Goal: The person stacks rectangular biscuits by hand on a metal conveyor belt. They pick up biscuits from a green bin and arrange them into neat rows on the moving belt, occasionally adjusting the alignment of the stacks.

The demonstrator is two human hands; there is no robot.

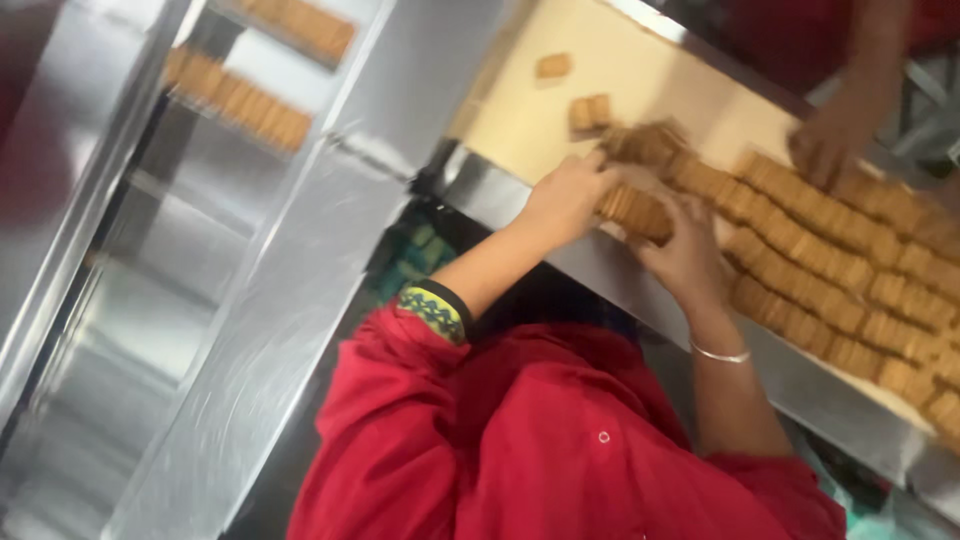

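My left hand [565, 195] and my right hand [688, 258] press from both sides on a short stack of brown square biscuits [635, 212] at the near edge of a cream conveyor belt [640, 85]. The stack stands on edge between my palms. Long rows of the same biscuits [830, 265] lie on edge to the right of my hands. My left wrist wears a green and yellow bangle [433, 308], and my right wrist a thin silver one [720, 354]. The picture is blurred by motion.
A co-worker's hand [825, 148] rests on the biscuit rows at the belt's far side. A few loose biscuits [588, 112] lie further up the belt. A steel rail [790, 375] borders the belt. At upper left, steel chutes carry biscuit rows [240, 100].
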